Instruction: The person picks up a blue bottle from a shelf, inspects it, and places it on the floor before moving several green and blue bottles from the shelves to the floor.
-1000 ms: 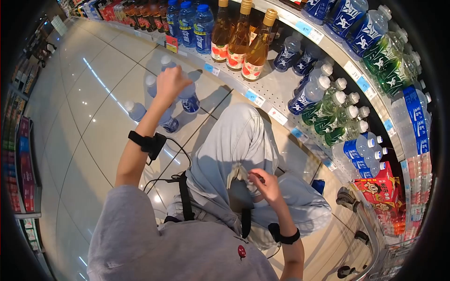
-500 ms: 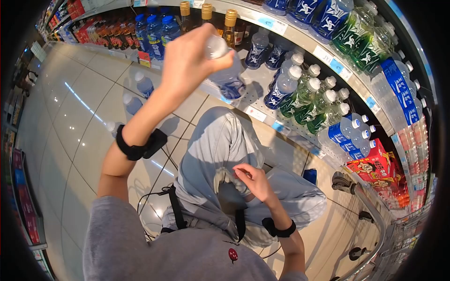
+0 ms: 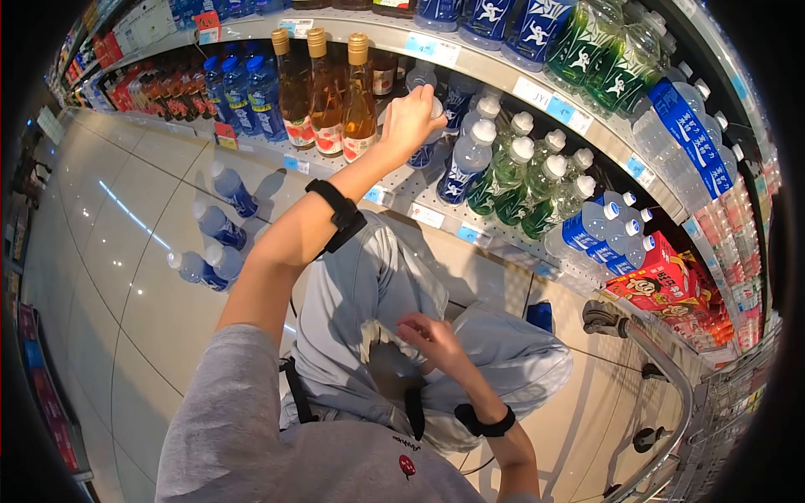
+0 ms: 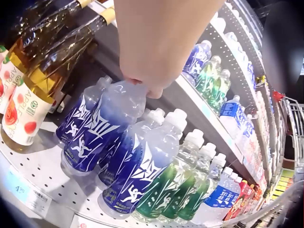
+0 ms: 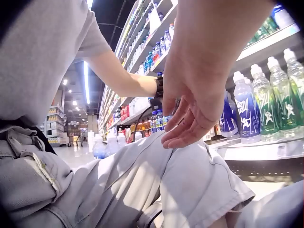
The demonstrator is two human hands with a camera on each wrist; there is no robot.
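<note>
The left hand [image 3: 408,126] grips the top of a blue-labelled bottle [image 4: 97,128] that stands upright on the lower shelf, between the amber glass bottles [image 4: 28,104] and other blue-labelled bottles [image 4: 142,166]. In the left wrist view the hand [image 4: 152,57] covers the bottle's cap. Over the lap, the right hand [image 3: 432,342] hangs with loosely curled fingers and holds nothing; the right wrist view shows this hand [image 5: 194,104] above the pale trousers. Several blue-labelled bottles [image 3: 222,228] stand on the floor tiles at the left.
Green-labelled bottles [image 3: 507,172] and water bottles [image 3: 599,222] stand farther right on the shelf. An upper shelf edge [image 3: 470,59] runs above the left hand. A metal cart [image 3: 683,402] stands at the right, and a red package [image 3: 662,289] lies by the shelf's end.
The left hand has carried a bottle from the floor group up and right onto the lower shelf, beside the amber bottles. The right hand has stayed over the lap, and the head view has shifted.
</note>
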